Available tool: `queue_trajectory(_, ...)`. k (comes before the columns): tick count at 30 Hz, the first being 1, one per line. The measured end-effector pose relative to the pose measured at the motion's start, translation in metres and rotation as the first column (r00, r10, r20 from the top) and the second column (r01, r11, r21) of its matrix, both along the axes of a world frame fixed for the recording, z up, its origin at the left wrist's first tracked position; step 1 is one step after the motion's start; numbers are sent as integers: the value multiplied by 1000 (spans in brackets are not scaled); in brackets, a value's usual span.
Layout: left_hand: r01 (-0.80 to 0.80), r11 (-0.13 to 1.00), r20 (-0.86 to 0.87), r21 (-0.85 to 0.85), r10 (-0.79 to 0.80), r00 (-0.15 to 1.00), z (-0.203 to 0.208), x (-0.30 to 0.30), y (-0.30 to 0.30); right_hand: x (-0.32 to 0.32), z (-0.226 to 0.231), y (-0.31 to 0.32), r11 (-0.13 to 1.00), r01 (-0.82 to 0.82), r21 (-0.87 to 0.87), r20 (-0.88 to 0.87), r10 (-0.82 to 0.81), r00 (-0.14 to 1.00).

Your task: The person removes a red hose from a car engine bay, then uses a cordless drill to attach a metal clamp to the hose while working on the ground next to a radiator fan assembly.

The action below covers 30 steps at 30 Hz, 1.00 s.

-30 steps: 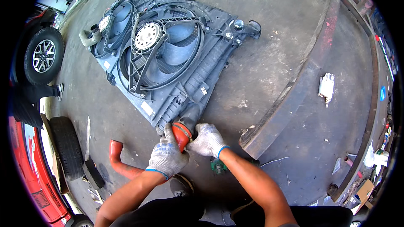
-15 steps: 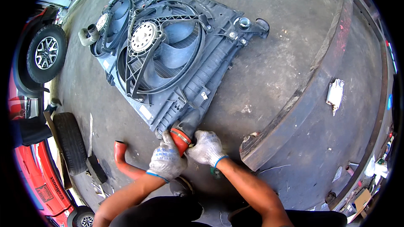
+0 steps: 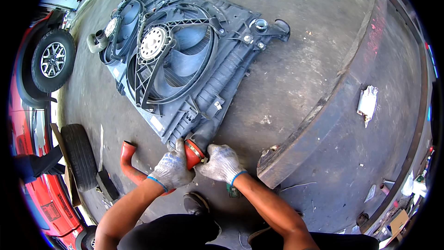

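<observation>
An orange hose cuff (image 3: 193,155) with a metal hose clamp (image 3: 198,150) round it sits against the grey pipe end (image 3: 203,135) at the near corner of a radiator and fan assembly (image 3: 185,71). My left hand (image 3: 173,165), in a whitish work glove, is closed on the cuff's left side, thumb upward along it. On the other side my gloved right hand (image 3: 223,163) has its curled fingers at the clamp's screw; its fingertips are partly hidden. A bent orange hose (image 3: 131,164) runs behind my left wrist. Whether it joins the cuff is hidden.
Beyond my left arm lie a loose tyre (image 3: 81,157) and a dark block (image 3: 107,186). Red vehicles (image 3: 51,199) stand at the left edge, beside a person's dark-clothed leg (image 3: 44,162). A heavy steel beam (image 3: 300,146) curves along the right. Between my feet sits a green object (image 3: 233,190).
The view has shifted slightly, so the assembly appears a little further left. Both hands stay at the cuff, with the right fingers still by the clamp.
</observation>
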<state>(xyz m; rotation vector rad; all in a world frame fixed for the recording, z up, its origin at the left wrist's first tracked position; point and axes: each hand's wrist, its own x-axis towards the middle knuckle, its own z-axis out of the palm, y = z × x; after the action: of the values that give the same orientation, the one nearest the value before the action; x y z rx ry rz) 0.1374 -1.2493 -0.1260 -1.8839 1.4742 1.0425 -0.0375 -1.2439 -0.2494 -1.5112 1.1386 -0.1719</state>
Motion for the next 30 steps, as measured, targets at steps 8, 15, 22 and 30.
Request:
queue_trajectory(8,-215,952,-28,-219,214,977,-11,-21,25,-11,-1,-27,988,-132,80,23,131,991)
queue_trajectory(15,-118,951,-5,-287,121,993,-26,-17,29,-8,-24,-16,998,-43,-43,91,47,995)
queue_trajectory(22,-69,986,-80,-152,57,995,-10,-7,4,-5,-3,-17,998,-57,30,16,56,998)
queue_trajectory(30,-116,967,-32,-225,112,993,-19,-13,15,-6,-18,-24,999,-38,1,84,38,996)
